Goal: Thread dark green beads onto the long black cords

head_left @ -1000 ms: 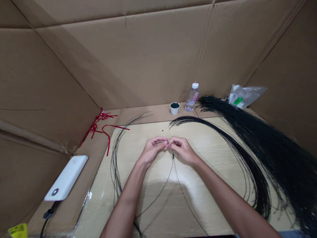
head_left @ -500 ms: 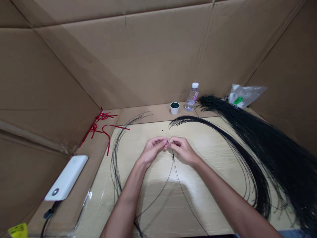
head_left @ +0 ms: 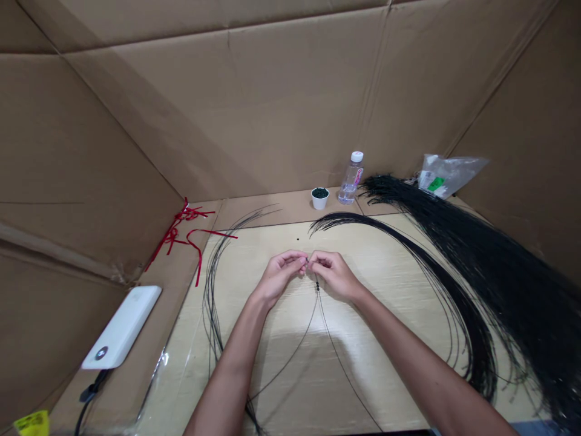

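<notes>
My left hand and my right hand meet over the middle of the table, fingertips almost touching. Each is closed in a pinch. Between them is a tiny dark piece, possibly a bead, too small to make out fully. From the right fingers a thin black cord hangs with several small dark beads on it, and below these its two strands spread apart toward me. A single dark speck lies on the table just beyond my left fingers.
A white cup of dark green beads and a water bottle stand at the back. Black cord bundles lie right, thinner cords left. Red ribbons, a white power bank and a plastic bag sit near the cardboard walls.
</notes>
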Demonstrator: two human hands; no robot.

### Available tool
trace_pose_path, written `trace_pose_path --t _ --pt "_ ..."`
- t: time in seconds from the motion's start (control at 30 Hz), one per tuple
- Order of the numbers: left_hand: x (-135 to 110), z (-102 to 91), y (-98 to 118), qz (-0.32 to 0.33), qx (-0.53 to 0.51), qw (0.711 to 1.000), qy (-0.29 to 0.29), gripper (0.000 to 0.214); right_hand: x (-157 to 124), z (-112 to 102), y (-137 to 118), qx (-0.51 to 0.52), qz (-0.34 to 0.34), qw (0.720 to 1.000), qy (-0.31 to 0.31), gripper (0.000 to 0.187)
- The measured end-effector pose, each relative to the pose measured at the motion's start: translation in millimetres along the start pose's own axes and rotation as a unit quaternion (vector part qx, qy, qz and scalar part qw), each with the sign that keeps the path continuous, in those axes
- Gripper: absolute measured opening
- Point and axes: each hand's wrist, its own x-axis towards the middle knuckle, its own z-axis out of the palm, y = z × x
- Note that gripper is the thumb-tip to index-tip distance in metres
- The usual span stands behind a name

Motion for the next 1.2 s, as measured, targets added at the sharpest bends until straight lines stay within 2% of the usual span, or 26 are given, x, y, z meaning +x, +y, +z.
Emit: trace_pose_path --t 0.37,0.73,1.07,1.2 --pt "0.5 1.1 -0.2 0.007 0.021 1.0 0.009 0.039 -2.6 0.9 -7.5 -0.01 -0.016 1.0 -0.003 0.02" --pt "-0.1 2.0 2.8 0.001 0.023 1.0 0.01 0.038 -1.6 -1.1 0.0 -0.026 -0.024 0.999 0.007 0.036" --pt "-3.2 9.3 3.3 0.035 0.06 0.996 0.051 0.038 -2.2 -0.3 0.7 -0.036 -0.021 0.999 0.021 0.03" --pt "-3.9 9.0 3.3 0.043 0.059 0.996 0.06 0.036 -2.7 0.2 0.1 -0.016 -0.022 1.0 0.014 0.035"
